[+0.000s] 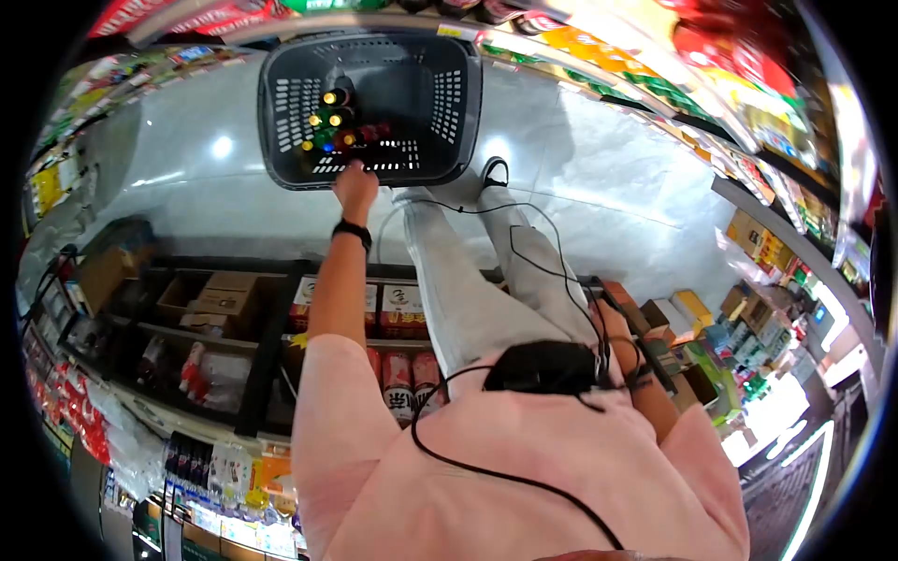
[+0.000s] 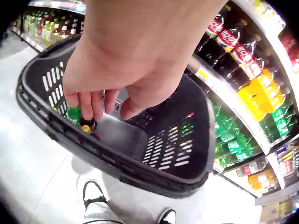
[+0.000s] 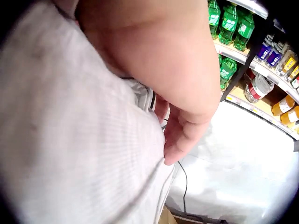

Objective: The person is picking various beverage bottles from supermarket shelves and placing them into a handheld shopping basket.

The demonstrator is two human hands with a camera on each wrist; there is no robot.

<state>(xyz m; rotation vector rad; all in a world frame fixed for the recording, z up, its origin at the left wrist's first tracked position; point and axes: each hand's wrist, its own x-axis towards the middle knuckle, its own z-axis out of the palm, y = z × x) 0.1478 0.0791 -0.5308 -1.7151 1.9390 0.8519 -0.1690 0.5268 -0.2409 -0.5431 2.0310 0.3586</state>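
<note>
A dark grey shopping basket (image 1: 470, 122) stands on the floor in front of the person's feet. Several bottles with yellow caps lean together on its left side, among them a green bottle (image 2: 74, 115) and a dark bottle (image 2: 88, 126). My left hand (image 1: 356, 192) reaches over the near rim in the head view. From the left wrist view, its fingers hang loosely just above the bottle tops, thumb apart, gripping nothing. Down at the hip, my right hand (image 1: 613, 327) rests against the light grey trousers (image 3: 107, 154), fingers loosely bent at the cloth.
Beyond the basket runs a drinks shelf (image 2: 219, 86) with cola, orange and green bottles. Behind the person stands a low shelf with cardboard boxes (image 1: 224, 294) and red cans (image 1: 397, 374). A black cable (image 1: 538, 472) hangs across the shirt and legs.
</note>
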